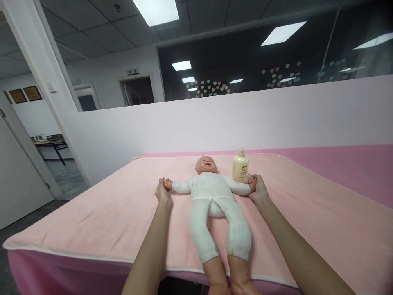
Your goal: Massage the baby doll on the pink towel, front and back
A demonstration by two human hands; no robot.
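Observation:
A baby doll [211, 186] with a white cloth body lies on its back, head away from me and feet at the table's near edge. Its arms are stretched out to both sides. My left hand [163, 192] is closed round the doll's hand on the left. On the other side, my right hand [259, 189] grips the doll's other hand. Just behind that arm, near my right hand, stands a pale yellow pump bottle [240, 167], upright and with dark print on its front.
A pink blanket [101, 217] with a white edge covers the table, over a darker pink cloth [346, 168]. Behind it runs a low white wall [196, 127] with dark glass [233, 61] above. At the left are a white door [21, 172] and a distant table [52, 143].

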